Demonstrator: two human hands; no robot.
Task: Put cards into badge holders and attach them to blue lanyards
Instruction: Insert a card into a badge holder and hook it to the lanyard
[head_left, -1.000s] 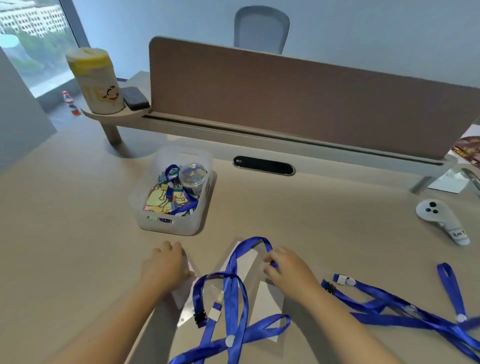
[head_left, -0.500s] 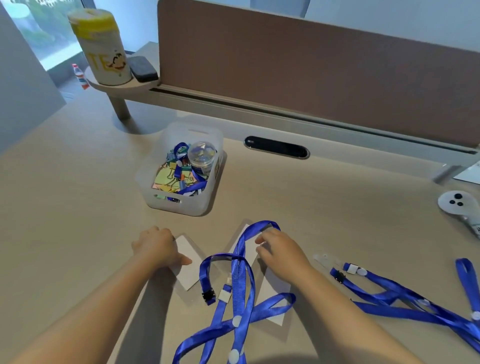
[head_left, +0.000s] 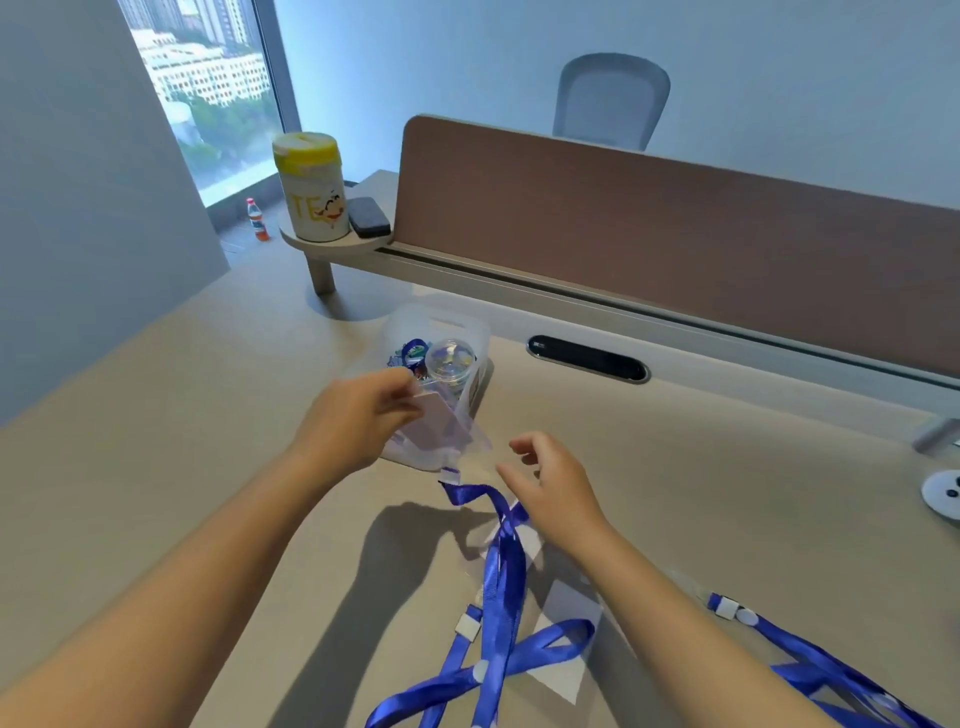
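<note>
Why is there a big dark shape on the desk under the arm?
Head view: that is the left hand's shadow on the desk, cast by bright window light; the wide lens also curves the brown divider.

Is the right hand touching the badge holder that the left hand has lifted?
Apart. The head view shows bare desk between the right hand and the badge holder, which only the left hand pinches.

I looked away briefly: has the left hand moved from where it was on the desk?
Yes. The left hand has lifted off the desk, holding a badge holder up in front of the clear bin.
</note>
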